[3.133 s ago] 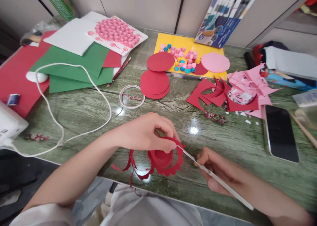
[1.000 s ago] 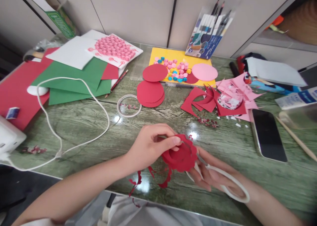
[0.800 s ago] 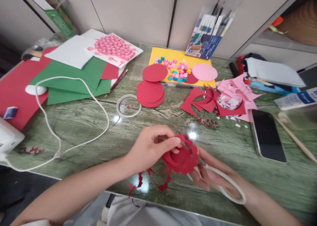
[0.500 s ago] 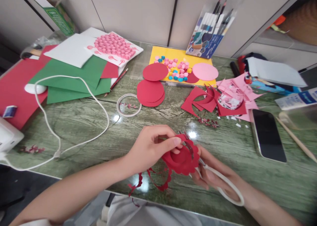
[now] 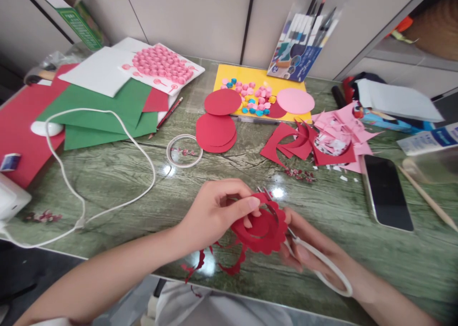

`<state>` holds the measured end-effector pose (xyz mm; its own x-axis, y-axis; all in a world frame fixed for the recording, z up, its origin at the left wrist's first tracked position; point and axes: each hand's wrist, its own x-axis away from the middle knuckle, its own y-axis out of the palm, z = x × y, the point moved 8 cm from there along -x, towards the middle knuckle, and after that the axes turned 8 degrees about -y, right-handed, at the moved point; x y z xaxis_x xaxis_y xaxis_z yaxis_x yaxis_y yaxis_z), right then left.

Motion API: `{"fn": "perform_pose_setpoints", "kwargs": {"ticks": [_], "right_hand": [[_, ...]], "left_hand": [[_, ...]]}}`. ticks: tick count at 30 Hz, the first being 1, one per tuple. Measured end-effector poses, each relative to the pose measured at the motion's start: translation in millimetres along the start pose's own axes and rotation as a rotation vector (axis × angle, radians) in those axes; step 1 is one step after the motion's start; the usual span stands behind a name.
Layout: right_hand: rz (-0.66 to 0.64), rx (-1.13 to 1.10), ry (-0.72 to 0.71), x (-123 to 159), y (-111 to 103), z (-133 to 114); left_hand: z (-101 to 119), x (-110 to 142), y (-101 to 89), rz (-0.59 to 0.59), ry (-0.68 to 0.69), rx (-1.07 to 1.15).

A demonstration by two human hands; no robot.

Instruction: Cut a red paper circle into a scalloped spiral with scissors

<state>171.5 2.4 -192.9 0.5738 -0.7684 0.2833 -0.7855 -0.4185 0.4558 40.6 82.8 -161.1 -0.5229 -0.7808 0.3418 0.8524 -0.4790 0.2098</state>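
A red paper piece with a scalloped edge [image 5: 266, 245] is pinched between the thumb and fingers of my left hand [image 5: 222, 209]. A curved slit runs inside its rim, leaving a spiral strip. My right hand [image 5: 307, 249] is wrapped round the white-handled scissors [image 5: 331, 264]. The blades pass behind the paper, and their tips show just above its upper edge. Thin scalloped red paper offcuts [image 5: 234, 266] lie on the table below the paper. Beyond my hands are several red paper circles [image 5: 215, 129] and a roll of tape [image 5: 168, 157].
A phone [image 5: 388, 192] lies at the right beside pink paper scraps [image 5: 352, 121] and red scraps [image 5: 282, 142]. Small paper pieces sit on a yellow sheet [image 5: 223, 76]. At the left are a white cable [image 5: 152, 173], green paper [image 5: 96, 102] and a pencil [image 5: 170, 114].
The slit in the scalloped paper looks wider, and the scissor tips stick out further above its upper edge. Both hands keep nearly the same place; the view has shifted slightly.
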Motion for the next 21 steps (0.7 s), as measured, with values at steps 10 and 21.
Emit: {"fn": "perform_pose_setpoints", "kwargs": {"ticks": [10,21], "right_hand": [[-0.03,-0.003,-0.006,1.9,2.3,-0.4],[-0.019,0.054,0.039,3.3,3.4,-6.7]], "left_hand": [[1.3,-1.9,-1.3,-0.008,0.01,-0.024],[1.1,-1.4,0.3,-0.016,-0.008,0.003]]}}
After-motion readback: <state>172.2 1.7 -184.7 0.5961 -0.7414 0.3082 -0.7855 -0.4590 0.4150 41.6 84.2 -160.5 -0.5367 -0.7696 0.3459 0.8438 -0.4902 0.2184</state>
